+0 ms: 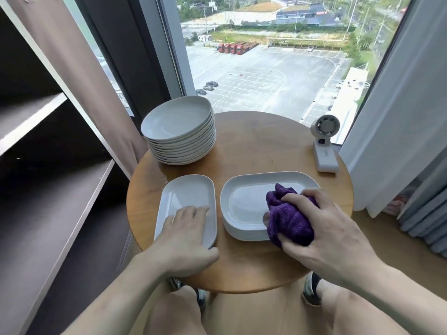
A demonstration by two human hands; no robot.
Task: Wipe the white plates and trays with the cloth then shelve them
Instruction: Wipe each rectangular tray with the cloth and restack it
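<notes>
- Round wooden tabletop [256, 146] beside a tall window, with 3 groups of white crockery on it.
- Far left: stack of round, shallow white plates [179, 126], touched by neither hand.
- Near left: 1 white rounded-rectangular tray [188, 192], lying flat and alone.
- Left hand [186, 235] pressed flat on that tray's near end, fingers straight, thumb off the rim on the wood.
- Near right: stack of larger white rectangular trays [244, 201].
- Bunched purple terry cloth [290, 213] resting in the top tray at its near right corner.
- Right hand [324, 228] curled round the cloth, gripping it from above.
- Far right: small white desk fan [325, 143], apart from the trays.
- Left of the table: dark open shelves [48, 189], with a beige curtain [101, 93] just beside them.
</notes>
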